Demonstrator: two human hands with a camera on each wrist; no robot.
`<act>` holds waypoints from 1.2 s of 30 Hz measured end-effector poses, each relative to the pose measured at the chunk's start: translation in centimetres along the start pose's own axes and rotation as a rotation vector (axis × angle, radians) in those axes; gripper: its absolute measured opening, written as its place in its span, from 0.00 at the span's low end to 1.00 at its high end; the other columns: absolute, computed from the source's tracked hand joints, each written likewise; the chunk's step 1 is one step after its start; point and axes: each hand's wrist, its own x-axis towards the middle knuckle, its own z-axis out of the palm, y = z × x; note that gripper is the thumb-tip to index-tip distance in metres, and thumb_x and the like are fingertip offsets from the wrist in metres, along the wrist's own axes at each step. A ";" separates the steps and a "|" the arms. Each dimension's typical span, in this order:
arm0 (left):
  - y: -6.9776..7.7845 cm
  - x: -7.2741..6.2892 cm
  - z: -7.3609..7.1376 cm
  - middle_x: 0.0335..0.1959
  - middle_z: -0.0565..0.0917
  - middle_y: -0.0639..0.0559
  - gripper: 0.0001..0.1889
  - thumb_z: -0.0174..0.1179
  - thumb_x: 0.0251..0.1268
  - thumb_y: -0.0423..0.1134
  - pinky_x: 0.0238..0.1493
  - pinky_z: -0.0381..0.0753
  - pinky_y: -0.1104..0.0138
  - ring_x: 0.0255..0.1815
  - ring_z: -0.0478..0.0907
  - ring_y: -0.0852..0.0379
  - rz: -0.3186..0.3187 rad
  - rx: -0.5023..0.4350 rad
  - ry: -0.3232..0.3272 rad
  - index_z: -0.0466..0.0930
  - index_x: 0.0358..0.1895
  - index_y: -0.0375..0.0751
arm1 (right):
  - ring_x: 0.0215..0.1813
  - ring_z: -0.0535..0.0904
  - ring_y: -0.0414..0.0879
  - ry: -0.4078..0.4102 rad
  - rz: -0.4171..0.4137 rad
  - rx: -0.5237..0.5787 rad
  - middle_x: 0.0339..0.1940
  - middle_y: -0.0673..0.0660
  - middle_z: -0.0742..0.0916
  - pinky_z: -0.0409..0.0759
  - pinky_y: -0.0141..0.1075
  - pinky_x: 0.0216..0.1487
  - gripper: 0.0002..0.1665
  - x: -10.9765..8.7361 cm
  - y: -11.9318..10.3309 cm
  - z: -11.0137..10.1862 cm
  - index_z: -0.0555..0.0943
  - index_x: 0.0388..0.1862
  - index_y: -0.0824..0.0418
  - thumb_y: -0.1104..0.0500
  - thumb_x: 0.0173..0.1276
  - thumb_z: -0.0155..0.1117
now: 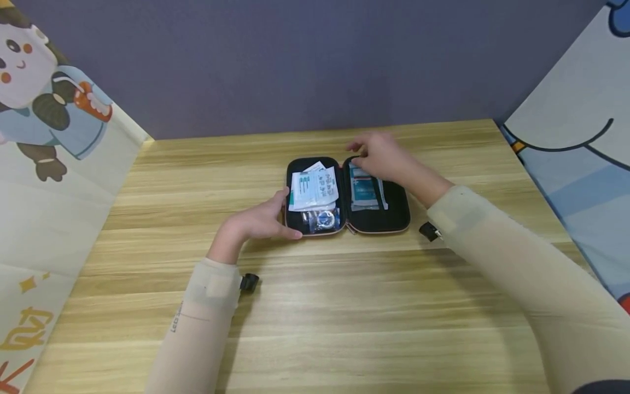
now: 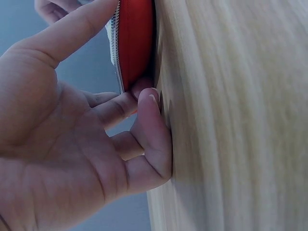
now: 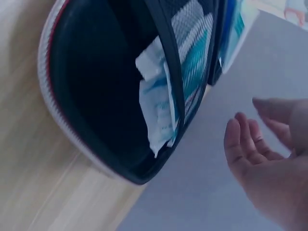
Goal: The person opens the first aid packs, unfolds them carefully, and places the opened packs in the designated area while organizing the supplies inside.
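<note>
A zippered first-aid case (image 1: 379, 221), red outside and black inside, lies unfolded on the table. White printed packets (image 1: 315, 189) and a clear bag with a round white item (image 1: 325, 220) fill its left half. In the right half, teal and white packets (image 3: 161, 108) sit behind a mesh pocket with a black band. My left hand (image 1: 263, 219) grips the case's left end, thumb at the near corner and curled fingers along the side. Above the far edge of the right half, my right hand (image 1: 381, 156) hovers with loosely bent fingers and nothing between them.
The wooden table (image 1: 315, 306) extends around the case. A dark grey-blue panel (image 1: 315, 65) rises behind it, and cartoon-printed sheets (image 1: 54, 180) flank both sides. Small black cameras (image 1: 249, 282) stick out from both wrists.
</note>
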 end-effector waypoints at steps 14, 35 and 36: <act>0.0 0.1 -0.2 0.90 0.38 0.39 0.70 0.76 0.63 0.53 0.89 0.47 0.45 0.91 0.40 0.41 0.006 -0.002 -0.007 0.24 0.88 0.43 | 0.78 0.70 0.62 -0.089 -0.408 -0.259 0.78 0.60 0.76 0.76 0.62 0.72 0.21 -0.9 -0.7 4.1 0.86 0.65 0.52 0.65 0.77 0.66; 0.1 0.0 -0.1 0.90 0.38 0.37 0.69 0.76 0.64 0.53 0.90 0.47 0.45 0.91 0.41 0.40 0.024 0.007 -0.002 0.25 0.88 0.41 | 0.70 0.77 0.58 0.065 -0.495 -0.161 0.64 0.58 0.86 0.75 0.59 0.73 0.10 -1.0 0.3 5.2 0.91 0.52 0.54 0.62 0.75 0.71; 0.0 0.0 -0.1 0.90 0.39 0.37 0.69 0.76 0.63 0.53 0.90 0.47 0.45 0.91 0.41 0.39 0.031 0.007 0.000 0.25 0.88 0.40 | 0.68 0.78 0.57 0.087 -0.485 -0.122 0.62 0.57 0.87 0.76 0.58 0.72 0.10 -1.0 0.3 5.2 0.90 0.52 0.54 0.61 0.75 0.71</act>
